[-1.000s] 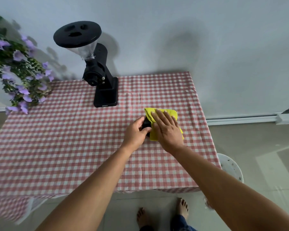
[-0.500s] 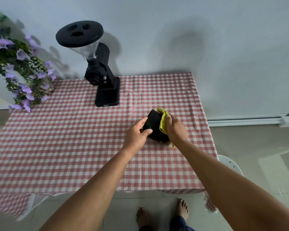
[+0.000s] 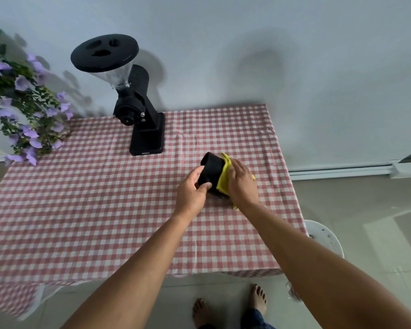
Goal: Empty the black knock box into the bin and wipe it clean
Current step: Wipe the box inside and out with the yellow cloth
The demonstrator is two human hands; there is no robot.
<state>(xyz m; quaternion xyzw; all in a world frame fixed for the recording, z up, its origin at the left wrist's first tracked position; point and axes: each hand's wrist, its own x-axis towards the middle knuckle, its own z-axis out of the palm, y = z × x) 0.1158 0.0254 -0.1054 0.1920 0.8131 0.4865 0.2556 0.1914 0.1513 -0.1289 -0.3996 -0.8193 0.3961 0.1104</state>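
The black knock box rests tilted on the red checked tablecloth, right of the middle. My left hand grips its near left side, thumb and fingers around the wall. My right hand presses a yellow cloth flat against the box's right side. Most of the cloth is hidden under my palm. The inside of the box cannot be seen.
A black coffee grinder with a clear hopper stands at the back of the table. Purple flowers hang over the back left corner. A white round bin sits on the floor by the table's right front corner. My bare feet show below.
A second ago the cloth lay over the box under my right palm. The box has since been tipped up and my right hand has slid the cloth to its right side.
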